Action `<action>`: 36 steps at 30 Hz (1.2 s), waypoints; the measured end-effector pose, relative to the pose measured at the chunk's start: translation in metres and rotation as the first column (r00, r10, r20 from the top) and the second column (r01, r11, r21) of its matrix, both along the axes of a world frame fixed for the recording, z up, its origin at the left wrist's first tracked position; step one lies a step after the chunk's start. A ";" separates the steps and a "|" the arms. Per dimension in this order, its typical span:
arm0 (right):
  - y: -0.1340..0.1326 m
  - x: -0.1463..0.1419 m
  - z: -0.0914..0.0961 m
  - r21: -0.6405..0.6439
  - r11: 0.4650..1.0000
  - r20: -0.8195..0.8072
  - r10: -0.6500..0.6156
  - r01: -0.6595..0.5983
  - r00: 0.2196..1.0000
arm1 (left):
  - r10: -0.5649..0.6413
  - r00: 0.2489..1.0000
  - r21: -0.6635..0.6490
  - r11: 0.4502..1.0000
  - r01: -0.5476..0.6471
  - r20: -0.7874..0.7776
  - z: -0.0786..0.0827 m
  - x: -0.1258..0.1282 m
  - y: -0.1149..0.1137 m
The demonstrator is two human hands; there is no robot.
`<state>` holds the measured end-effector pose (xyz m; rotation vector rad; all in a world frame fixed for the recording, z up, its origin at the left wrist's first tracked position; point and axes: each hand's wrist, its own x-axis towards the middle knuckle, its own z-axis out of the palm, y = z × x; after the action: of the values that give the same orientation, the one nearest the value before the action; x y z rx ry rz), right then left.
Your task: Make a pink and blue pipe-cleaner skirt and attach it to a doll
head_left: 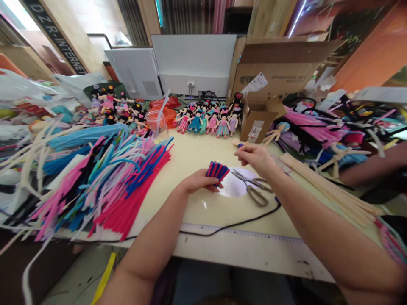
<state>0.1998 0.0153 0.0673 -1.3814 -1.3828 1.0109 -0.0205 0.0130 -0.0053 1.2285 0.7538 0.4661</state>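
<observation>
Over the middle of the table, my left hand [203,181] is closed on a small striped piece of red and blue pipe cleaners [217,171] laid side by side. My right hand [252,155] is raised to the right of it, fingers pinched together. A small dark blue bit [240,145] shows at those fingertips; whether it is held, or what it is, I cannot make out. Below my right hand lies a pair of scissors [254,188] with its blades apart, pointing toward the striped piece. Both forearms reach in from the near edge.
Loose pipe cleaners [127,186] in many colours heap on the left. Several small dolls [206,120] stand at the back beside a cardboard box [256,118]. Beige pipe cleaners [330,190] lie right. A black cord [229,226] crosses near a ruler strip [267,236]. Another person's arm [375,165] enters from the right.
</observation>
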 end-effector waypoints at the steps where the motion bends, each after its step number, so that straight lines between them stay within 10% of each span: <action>1: 0.009 0.009 0.011 0.026 0.998 -0.036 -0.054 0.055 0.998 | 0.024 1.000 -0.013 1.000 -0.024 -0.006 -0.001 0.001 0.000; 8: 0.115 0.080 0.090 0.248 0.892 -0.065 -0.373 0.377 0.926 | 0.136 0.990 -0.101 0.985 -0.138 -0.023 -0.002 0.005 0.000; 15: 0.210 0.107 0.089 0.030 0.914 0.123 -0.405 0.405 0.906 | 0.166 0.985 -0.162 0.972 -0.171 -0.044 -0.003 0.002 0.000; 22: 0.240 0.123 0.072 -0.058 0.918 0.366 -0.347 0.393 0.863 | 0.146 0.989 -0.191 0.970 -0.150 -0.035 -0.002 0.002 -0.001; 28: 0.249 0.124 0.066 0.067 0.951 0.856 -0.210 0.301 0.473 | 0.152 0.987 -0.195 0.968 -0.157 -0.042 0.001 0.003 -0.001; 36: 0.240 0.119 0.064 0.056 0.963 0.854 -0.183 0.263 0.487 | 0.152 0.987 -0.187 0.969 -0.160 -0.060 0.000 0.002 -0.001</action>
<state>0.3186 0.2556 0.1309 -2.2267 -1.7706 0.1235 -0.0180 0.0124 -0.0053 1.0071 0.9176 0.4835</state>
